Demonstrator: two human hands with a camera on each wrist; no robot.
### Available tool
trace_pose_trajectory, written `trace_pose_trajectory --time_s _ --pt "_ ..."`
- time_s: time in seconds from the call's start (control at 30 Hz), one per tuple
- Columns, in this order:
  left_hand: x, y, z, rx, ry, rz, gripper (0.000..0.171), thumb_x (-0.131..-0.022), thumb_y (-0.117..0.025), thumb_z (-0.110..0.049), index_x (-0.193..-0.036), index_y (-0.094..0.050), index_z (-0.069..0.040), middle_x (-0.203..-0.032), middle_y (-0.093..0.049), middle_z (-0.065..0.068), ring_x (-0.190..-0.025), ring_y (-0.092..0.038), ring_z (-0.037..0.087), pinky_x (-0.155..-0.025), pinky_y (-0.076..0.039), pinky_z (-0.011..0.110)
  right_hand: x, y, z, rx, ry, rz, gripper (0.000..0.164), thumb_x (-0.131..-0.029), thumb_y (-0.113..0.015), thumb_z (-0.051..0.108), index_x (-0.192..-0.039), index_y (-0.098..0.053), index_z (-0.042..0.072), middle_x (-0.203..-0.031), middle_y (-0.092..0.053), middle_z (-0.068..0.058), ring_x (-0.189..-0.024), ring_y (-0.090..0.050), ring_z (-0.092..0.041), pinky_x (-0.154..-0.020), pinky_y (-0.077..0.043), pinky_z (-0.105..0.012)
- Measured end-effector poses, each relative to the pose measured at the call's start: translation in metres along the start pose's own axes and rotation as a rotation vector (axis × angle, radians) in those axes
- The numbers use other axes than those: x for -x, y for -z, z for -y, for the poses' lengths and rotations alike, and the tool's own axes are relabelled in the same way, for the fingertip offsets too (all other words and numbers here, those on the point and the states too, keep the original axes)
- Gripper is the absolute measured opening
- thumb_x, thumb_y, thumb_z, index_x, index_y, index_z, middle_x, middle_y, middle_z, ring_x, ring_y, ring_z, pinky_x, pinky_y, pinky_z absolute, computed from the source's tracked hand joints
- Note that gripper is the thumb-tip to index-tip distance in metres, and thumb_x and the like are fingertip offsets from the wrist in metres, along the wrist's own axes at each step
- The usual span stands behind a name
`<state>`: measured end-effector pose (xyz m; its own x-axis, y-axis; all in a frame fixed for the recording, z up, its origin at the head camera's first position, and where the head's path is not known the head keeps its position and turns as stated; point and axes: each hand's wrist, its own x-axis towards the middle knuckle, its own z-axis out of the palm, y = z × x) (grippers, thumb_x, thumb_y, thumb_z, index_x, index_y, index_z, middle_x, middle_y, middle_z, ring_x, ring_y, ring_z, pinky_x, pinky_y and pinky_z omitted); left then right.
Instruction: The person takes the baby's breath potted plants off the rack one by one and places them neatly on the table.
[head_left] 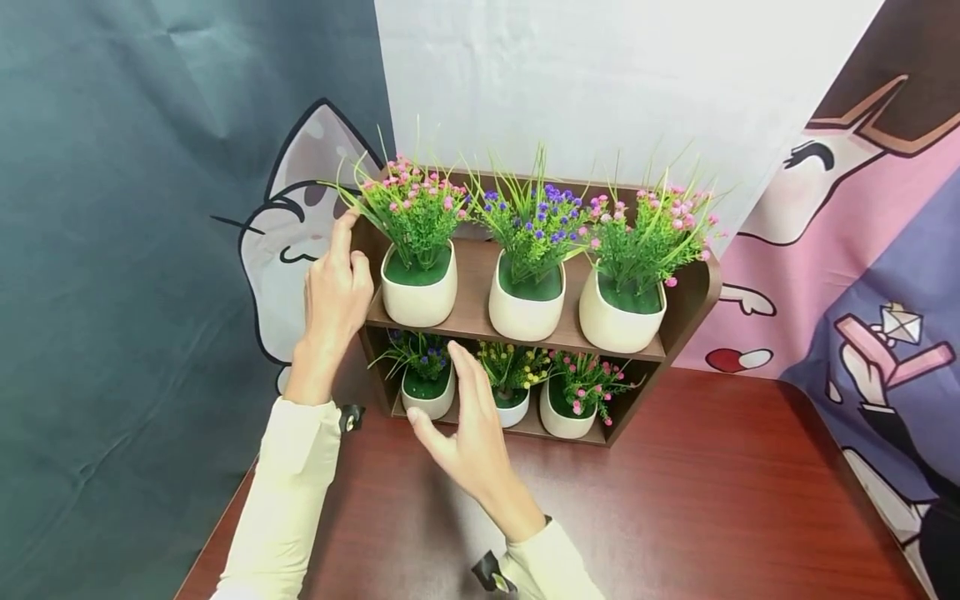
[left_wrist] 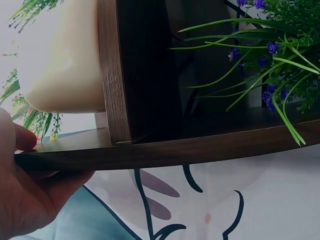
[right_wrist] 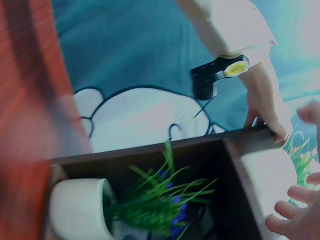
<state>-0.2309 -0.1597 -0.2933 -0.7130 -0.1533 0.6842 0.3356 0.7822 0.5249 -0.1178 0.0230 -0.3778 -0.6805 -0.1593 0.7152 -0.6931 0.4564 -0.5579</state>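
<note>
At the left side of a brown two-tier wooden shelf (head_left: pixel 472 292), my left hand (head_left: pixel 335 292) grips the side panel. The left wrist view shows that panel (left_wrist: pixel 200 153) between the thumb and fingers of the left hand (left_wrist: pixel 22 200). My right hand (head_left: pixel 472 433) hovers in front of the lower tier, fingers extended and thumb apart, holding nothing. Closest to the left hand on the upper tier is a cream pot (head_left: pixel 420 302) of pink flowers. Below it, a pot (head_left: pixel 429 405) with purple-blue flowers is partly covered by the right hand.
The upper tier also holds a purple-flowered pot (head_left: pixel 527 318) and another pink-flowered pot (head_left: pixel 622 325). Beneath them stand a yellow-flowered pot (head_left: pixel 514 413) and a pink-flowered pot (head_left: pixel 567 422). The shelf stands on a reddish-brown table (head_left: pixel 720 475), with cartoon-printed cloth (head_left: pixel 810 283) behind.
</note>
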Motion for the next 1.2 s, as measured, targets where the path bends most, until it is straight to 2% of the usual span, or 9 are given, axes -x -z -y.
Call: trace_pose_trajectory --time_s 0.17,0.33,0.53,0.73,0.9,1.03,1.2 --pt "0.001 -0.001 0.001 -0.001 -0.010 -0.009 0.047 -0.091 -0.039 -0.010 -0.137 -0.044 -0.020 -0.059 -0.047 0.017 -0.045 -0.035 0.030 -0.050 -0.030 0.043 -0.031 -0.013 0.005 0.018 -0.021 -0.132 0.073 -0.081 -0.066 0.030 -0.139 -0.033 0.000 -0.136 -0.039 -0.015 -0.125 -0.038 -0.023 -0.100 -0.032 -0.038" --pt "-0.003 0.002 0.002 0.007 -0.023 -0.034 0.047 -0.091 -0.039 -0.009 -0.137 -0.045 -0.019 -0.061 -0.049 0.019 -0.045 -0.033 0.029 -0.050 -0.029 0.042 -0.066 -0.033 0.005 0.035 -0.158 -0.215 0.080 -0.081 -0.066 0.033 -0.142 -0.026 -0.001 -0.141 -0.030 -0.017 -0.129 -0.033 -0.022 -0.101 -0.031 -0.036" --pt "-0.002 0.002 0.002 0.003 -0.011 -0.012 0.048 -0.092 -0.038 -0.010 -0.138 -0.043 -0.020 -0.064 -0.050 0.019 -0.045 -0.032 0.027 -0.050 -0.027 0.039 -0.095 -0.054 0.005 0.103 -0.322 -0.246 0.096 -0.075 -0.072 0.040 -0.144 -0.019 0.000 -0.143 -0.027 -0.017 -0.131 -0.029 -0.023 -0.103 -0.028 -0.033" --pt "-0.001 -0.003 0.001 0.009 -0.017 -0.017 0.048 -0.092 -0.038 -0.009 -0.138 -0.044 -0.020 -0.064 -0.050 0.017 -0.043 -0.029 0.024 -0.048 -0.025 0.038 -0.104 -0.060 0.004 0.225 -0.407 -0.230 0.100 -0.072 -0.075 0.041 -0.144 -0.019 0.000 -0.142 -0.029 -0.018 -0.128 -0.032 -0.027 -0.099 -0.034 -0.036" --pt "-0.001 -0.003 0.000 0.005 -0.003 0.001 0.047 -0.093 -0.038 -0.010 -0.138 -0.043 -0.020 -0.067 -0.051 0.020 -0.044 -0.032 0.029 -0.050 -0.026 0.039 -0.105 -0.061 0.005 0.228 -0.433 -0.224 0.097 -0.073 -0.076 0.035 -0.144 -0.020 0.001 -0.142 -0.030 -0.017 -0.128 -0.033 -0.027 -0.098 -0.034 -0.036" --pt "-0.001 0.000 -0.001 0.007 0.011 0.014 0.046 -0.093 -0.037 -0.010 -0.137 -0.044 -0.019 -0.063 -0.048 0.019 -0.044 -0.032 0.030 -0.050 -0.027 0.040 -0.103 -0.061 0.003 0.195 -0.423 -0.246 0.095 -0.072 -0.078 0.034 -0.143 -0.024 0.002 -0.141 -0.034 -0.014 -0.127 -0.035 -0.025 -0.099 -0.034 -0.036" --pt "-0.001 0.003 -0.002 0.015 0.017 0.028 0.048 -0.092 -0.037 -0.010 -0.138 -0.042 -0.023 -0.057 -0.043 0.015 -0.044 -0.033 0.030 -0.051 -0.028 0.041 -0.097 -0.056 0.002 0.185 -0.370 -0.283 0.094 -0.070 -0.079 0.036 -0.142 -0.030 0.003 -0.139 -0.040 -0.013 -0.126 -0.040 -0.022 -0.099 -0.033 -0.035"
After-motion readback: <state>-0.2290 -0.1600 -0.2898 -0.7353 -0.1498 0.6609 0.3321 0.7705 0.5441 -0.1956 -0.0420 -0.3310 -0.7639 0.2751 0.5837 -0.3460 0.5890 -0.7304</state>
